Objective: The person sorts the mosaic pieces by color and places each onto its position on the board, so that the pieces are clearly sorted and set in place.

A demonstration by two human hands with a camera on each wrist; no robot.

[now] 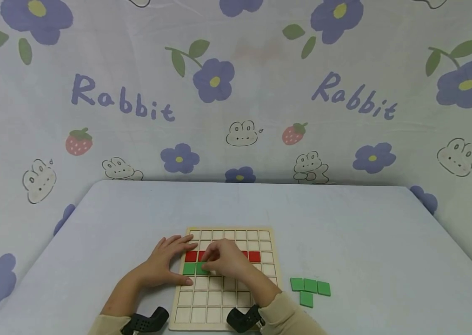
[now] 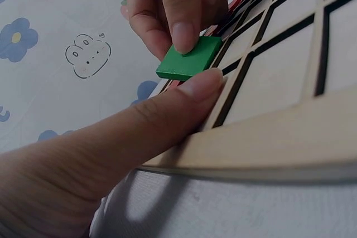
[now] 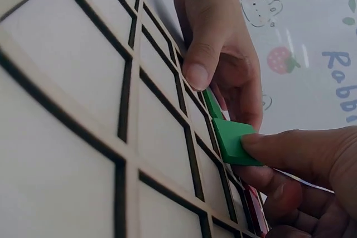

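Note:
A wooden grid board (image 1: 198, 314) lies on the table. My left hand (image 1: 161, 264) rests over its left edge with fingers spread, the thumb low on the frame. My right hand (image 1: 228, 261) pinches a green square tile (image 3: 233, 142) between thumb and fingers, tilted over the second cell of the fourth row. Left of it, another green tile (image 1: 189, 269) sits in the row's first cell. In the row above are red tiles (image 1: 254, 257), partly hidden by my right hand.
Several loose green tiles (image 1: 310, 285) lie on the white table (image 1: 369, 251) right of the board. A printed cloth (image 1: 269, 102) with flowers and rabbits hangs behind the table's far edge. Black wrist cameras (image 1: 152, 321) sit at both cuffs.

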